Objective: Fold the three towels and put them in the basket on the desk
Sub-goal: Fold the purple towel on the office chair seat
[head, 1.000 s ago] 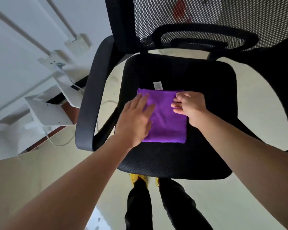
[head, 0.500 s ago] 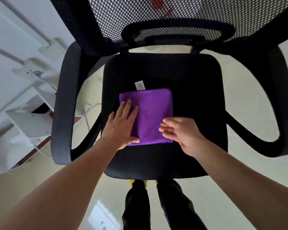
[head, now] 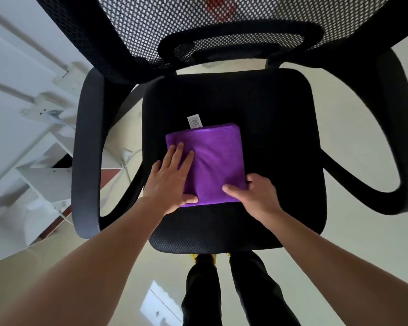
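Note:
A purple towel [head: 216, 158], folded into a small square, lies on the black seat [head: 276, 128] of an office chair. A white label [head: 194, 121] sticks out from its far edge. My left hand [head: 169, 178] lies flat on the towel's left side with straight fingers and the thumb along its near edge. My right hand [head: 254, 194] is at the towel's near right corner, thumb on top and fingers curled at the edge. No basket or other towel is in view.
The chair's mesh backrest [head: 198, 31] rises at the top, and armrests stand left [head: 87, 156] and right [head: 391, 137]. White shelving [head: 40, 180] with a cable stands on the left. My legs [head: 222, 292] are on the glossy floor below the seat.
My right hand moved from the towel's far right edge down to its near right corner. My left hand stayed flat on the left side. The view shifted over the chair.

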A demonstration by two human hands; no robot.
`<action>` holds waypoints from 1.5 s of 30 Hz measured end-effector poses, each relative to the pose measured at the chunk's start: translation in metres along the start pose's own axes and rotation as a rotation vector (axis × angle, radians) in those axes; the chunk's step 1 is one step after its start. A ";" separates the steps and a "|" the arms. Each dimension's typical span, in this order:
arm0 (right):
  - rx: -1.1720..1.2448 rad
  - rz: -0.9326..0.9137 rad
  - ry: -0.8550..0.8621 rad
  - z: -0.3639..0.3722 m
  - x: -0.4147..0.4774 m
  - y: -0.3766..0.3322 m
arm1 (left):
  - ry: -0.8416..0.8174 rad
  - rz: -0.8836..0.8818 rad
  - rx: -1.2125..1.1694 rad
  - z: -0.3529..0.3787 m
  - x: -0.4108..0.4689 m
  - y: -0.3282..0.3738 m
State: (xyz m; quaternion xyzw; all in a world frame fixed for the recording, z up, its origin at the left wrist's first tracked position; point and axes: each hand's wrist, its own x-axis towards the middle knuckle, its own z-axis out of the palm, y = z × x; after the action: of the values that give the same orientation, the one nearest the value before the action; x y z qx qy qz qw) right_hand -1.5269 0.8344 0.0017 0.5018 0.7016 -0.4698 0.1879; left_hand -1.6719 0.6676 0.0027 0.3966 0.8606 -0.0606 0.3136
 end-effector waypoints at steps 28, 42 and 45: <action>0.728 0.217 0.055 -0.069 0.033 0.030 | 0.146 0.099 -0.172 -0.078 0.121 0.070; -0.591 -0.754 0.368 -0.055 -0.003 0.053 | 0.378 0.588 0.280 -0.087 0.065 0.052; -0.722 -0.770 0.333 -0.054 -0.007 0.060 | 0.382 0.628 0.289 -0.064 0.034 0.040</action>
State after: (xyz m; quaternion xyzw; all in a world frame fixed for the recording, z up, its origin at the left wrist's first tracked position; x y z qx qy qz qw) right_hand -1.4602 0.8797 0.0049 0.1805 0.9711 -0.1485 0.0491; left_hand -1.6907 0.7394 0.0394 0.6848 0.7228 -0.0073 0.0921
